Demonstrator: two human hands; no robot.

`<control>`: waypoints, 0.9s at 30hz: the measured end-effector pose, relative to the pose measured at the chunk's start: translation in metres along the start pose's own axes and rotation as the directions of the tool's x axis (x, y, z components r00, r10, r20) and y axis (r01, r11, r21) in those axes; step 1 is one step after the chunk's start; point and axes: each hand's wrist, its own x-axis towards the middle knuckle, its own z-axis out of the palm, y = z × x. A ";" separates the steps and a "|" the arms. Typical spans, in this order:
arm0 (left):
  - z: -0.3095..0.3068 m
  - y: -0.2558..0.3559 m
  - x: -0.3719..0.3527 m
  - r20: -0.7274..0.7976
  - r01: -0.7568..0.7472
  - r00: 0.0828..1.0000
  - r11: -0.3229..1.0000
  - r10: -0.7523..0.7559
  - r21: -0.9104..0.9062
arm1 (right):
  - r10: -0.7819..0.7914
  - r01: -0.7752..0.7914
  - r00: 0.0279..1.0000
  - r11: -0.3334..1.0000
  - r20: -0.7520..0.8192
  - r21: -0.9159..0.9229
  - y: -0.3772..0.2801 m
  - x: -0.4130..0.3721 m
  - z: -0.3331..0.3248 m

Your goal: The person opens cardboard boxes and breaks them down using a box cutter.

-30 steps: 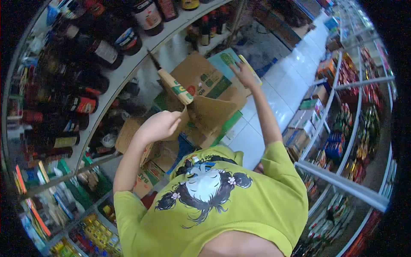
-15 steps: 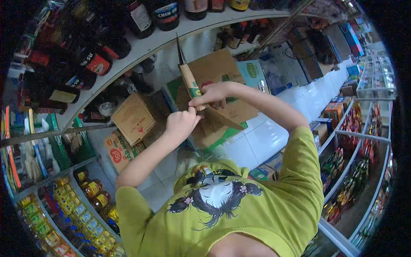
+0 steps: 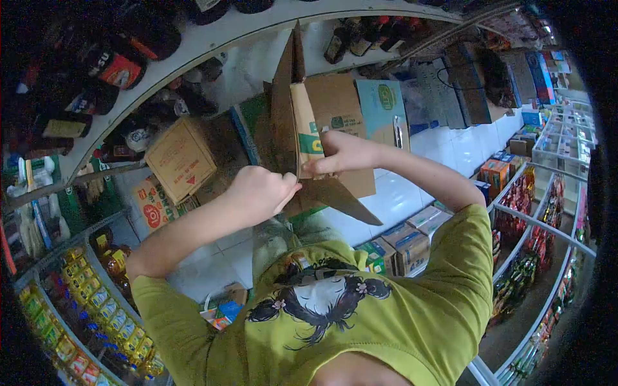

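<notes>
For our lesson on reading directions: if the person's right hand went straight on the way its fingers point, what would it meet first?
The right hand grips the cardboard box, so that comes first; just beyond lies the left hand, probably, since depth is unclear.

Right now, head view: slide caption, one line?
Left hand and right hand grip a flattened brown cardboard box with green print, upright beside a white shelf of dark bottles.

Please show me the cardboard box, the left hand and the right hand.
cardboard box [image 3: 306,122], head view, on its printed flap.
left hand [image 3: 257,193], head view, on the knuckles.
right hand [image 3: 344,154], head view, on its back.
</notes>
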 end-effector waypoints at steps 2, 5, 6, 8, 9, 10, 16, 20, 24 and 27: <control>-0.008 -0.001 -0.001 -0.004 -0.024 1.000 1.000 0.024 -0.019 | -0.040 0.042 0.999 0.997 -0.024 0.059 -0.006 -0.004 0.004; -0.020 0.001 -0.005 0.022 -0.057 0.998 0.998 0.057 -0.039 | -0.022 0.023 0.998 1.000 -0.053 0.005 -0.009 -0.010 0.007; -0.023 0.001 -0.006 0.041 -0.067 0.997 0.997 0.069 -0.037 | -0.077 0.082 0.995 0.994 -0.060 0.079 -0.007 -0.010 0.010; -0.030 0.002 -0.007 0.065 -0.065 0.995 0.996 0.070 -0.066 | -0.079 0.083 0.996 0.993 -0.047 0.082 0.000 -0.007 0.011; -0.033 0.003 -0.008 0.079 -0.053 0.995 0.993 0.061 -0.102 | -0.075 0.077 0.997 0.994 -0.024 0.077 0.005 -0.006 0.013; -0.035 0.004 -0.008 0.091 -0.060 0.993 0.993 0.068 -0.097 | -0.081 0.084 0.996 0.993 -0.032 0.088 0.008 -0.006 0.015; -0.039 0.009 0.006 0.229 -0.029 0.971 0.987 0.065 -0.158 | 0.136 -0.197 0.939 0.966 0.316 0.168 0.005 -0.004 0.003; -0.043 0.013 0.013 0.280 -0.160 0.941 0.979 0.190 -0.126 | 0.270 -0.307 0.839 0.952 0.472 0.001 -0.007 -0.001 0.006; -0.047 0.013 0.016 0.301 -0.278 0.910 0.958 0.285 -0.068 | 0.217 -0.203 0.848 0.976 0.484 -0.081 -0.014 -0.006 0.004; -0.049 0.015 0.016 0.321 -0.324 0.892 0.945 0.318 -0.036 | 0.139 -0.166 0.907 0.986 0.399 0.035 -0.006 -0.011 0.014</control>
